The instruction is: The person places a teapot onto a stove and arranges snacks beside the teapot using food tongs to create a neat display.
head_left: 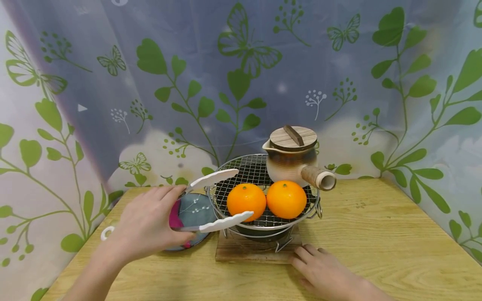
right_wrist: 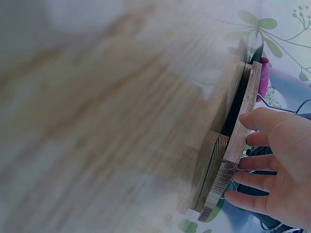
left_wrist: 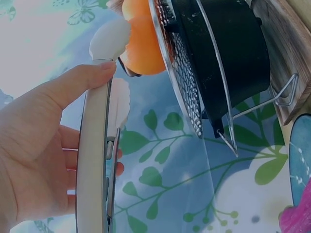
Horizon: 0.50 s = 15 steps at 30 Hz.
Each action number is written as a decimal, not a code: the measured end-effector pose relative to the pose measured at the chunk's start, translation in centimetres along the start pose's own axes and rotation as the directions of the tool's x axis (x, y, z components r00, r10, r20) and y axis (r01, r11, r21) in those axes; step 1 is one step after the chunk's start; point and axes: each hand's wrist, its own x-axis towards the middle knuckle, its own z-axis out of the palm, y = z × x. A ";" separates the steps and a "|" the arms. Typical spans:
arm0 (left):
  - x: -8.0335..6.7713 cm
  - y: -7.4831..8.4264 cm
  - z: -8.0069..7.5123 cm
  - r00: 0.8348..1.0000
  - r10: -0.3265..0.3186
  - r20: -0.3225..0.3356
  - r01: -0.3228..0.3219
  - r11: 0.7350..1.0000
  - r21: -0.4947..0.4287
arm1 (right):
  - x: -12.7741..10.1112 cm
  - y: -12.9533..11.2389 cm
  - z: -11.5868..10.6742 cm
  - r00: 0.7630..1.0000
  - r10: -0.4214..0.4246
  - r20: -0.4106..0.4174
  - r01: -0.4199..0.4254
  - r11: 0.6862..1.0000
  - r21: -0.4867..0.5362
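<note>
My left hand (head_left: pixel 148 223) grips a pair of tongs (head_left: pixel 227 221) with white scalloped tips, thumb on one arm and fingers on the other. The tips are spread apart, one behind and one in front of the left orange (head_left: pixel 244 198). A second orange (head_left: pixel 287 200) sits right beside it, both on the round wire mesh (head_left: pixel 251 167) of a small black grill (left_wrist: pixel 238 43). My right hand (head_left: pixel 325 269) rests at the front right corner of the wooden board (head_left: pixel 248 253) under the grill. Its fingertips touch the board's edge in the right wrist view, fingers loosely extended.
A side-handled teapot (head_left: pixel 288 165) with a wooden lid stands at the back right of the mesh. Left of the grill, a blue-grey plate (head_left: pixel 199 209) bears a magenta item (head_left: pixel 175 215), mostly behind my left hand. A leaf-patterned curtain (head_left: pixel 188 83) hangs behind the wooden table (head_left: pixel 376 225).
</note>
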 end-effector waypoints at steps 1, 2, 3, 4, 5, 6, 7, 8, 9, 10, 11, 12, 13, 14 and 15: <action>0.0 -0.1 -0.1 1.000 -0.008 0.000 0.008 1.000 0.000 | 0.0 0.0 0.0 1.000 0.000 -0.001 0.000 1.000 -0.001; -0.1 -0.2 -0.2 1.000 -0.016 -0.001 0.016 1.000 0.001 | 0.0 0.0 0.0 1.000 0.002 -0.001 -0.002 1.000 -0.001; -0.1 -0.3 -0.2 1.000 -0.026 0.000 0.026 1.000 0.001 | 0.0 0.0 0.0 1.000 0.002 0.002 -0.002 1.000 0.001; -0.1 -0.4 -0.3 0.999 -0.035 0.001 0.035 0.999 0.003 | 0.0 0.0 0.0 1.000 0.003 0.005 -0.003 1.000 0.003; -0.2 -0.5 -0.4 0.999 -0.044 0.000 0.044 0.999 0.002 | 0.0 0.0 0.0 1.000 0.004 0.009 -0.004 1.000 0.005; -0.2 -0.6 -0.5 0.998 -0.055 0.001 0.055 0.998 0.002 | 0.0 0.0 -0.1 1.000 0.004 0.014 -0.004 1.000 0.007; -0.2 -0.8 -0.5 0.998 -0.065 0.002 0.065 0.998 0.004 | 0.0 0.0 -0.1 1.000 0.002 0.015 -0.002 1.000 0.007; -0.3 -0.9 -0.6 0.997 -0.076 0.004 0.076 0.997 0.003 | 0.0 0.0 -0.1 1.000 0.001 0.017 -0.001 1.000 0.008; -0.3 -1.0 -0.7 0.996 -0.089 0.009 0.089 0.996 0.002 | 0.0 0.0 -0.1 1.000 -0.001 0.017 0.001 1.000 0.007; -0.3 -1.2 -0.8 0.995 -0.103 0.015 0.103 0.995 0.002 | 0.0 0.0 -0.1 1.000 -0.003 0.016 0.002 1.000 0.007; -0.3 -1.3 -0.9 0.993 -0.118 0.022 0.118 0.993 0.001 | 0.0 0.0 -0.1 1.000 -0.003 0.014 0.003 1.000 0.006; -0.3 -1.4 -1.0 0.990 -0.135 0.033 0.135 0.991 -0.001 | 0.0 0.0 0.0 1.000 -0.005 0.010 0.005 1.000 0.004; -0.3 -1.6 -1.0 0.988 -0.149 0.040 0.149 0.989 -0.003 | 0.0 0.0 0.0 1.000 -0.005 0.004 0.005 1.000 0.001; -0.3 -1.7 -1.1 0.985 -0.163 0.049 0.164 0.986 -0.009 | 0.0 0.0 0.0 1.000 -0.004 0.002 0.004 1.000 0.000; -0.3 -1.9 -1.1 0.982 -0.178 0.060 0.179 0.984 -0.013 | 0.0 0.0 0.0 1.000 -0.004 0.000 0.004 1.000 -0.003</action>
